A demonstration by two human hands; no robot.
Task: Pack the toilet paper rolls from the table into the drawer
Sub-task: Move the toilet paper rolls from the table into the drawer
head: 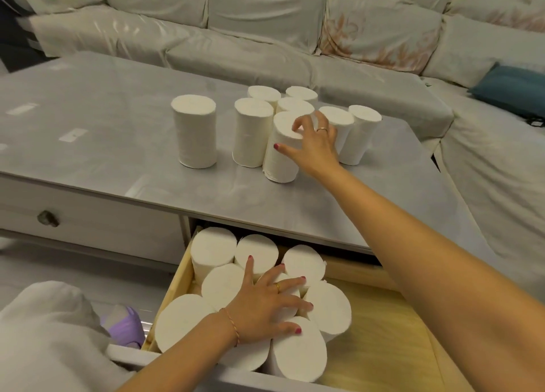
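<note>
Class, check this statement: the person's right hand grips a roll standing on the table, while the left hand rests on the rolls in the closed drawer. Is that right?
Not quite: the drawer is open, pulled out under the table, as the head view shows. The rest holds: the right hand grips a roll standing on the table, and the left hand rests on the rolls in the drawer.

Soft, even indoor light, slightly warm, with faint shadows. Pale glare patches lie on the table (88, 120) top. Wide-angle bending shows at the edges; the far sofa (265, 23) looks slightly soft.
</note>
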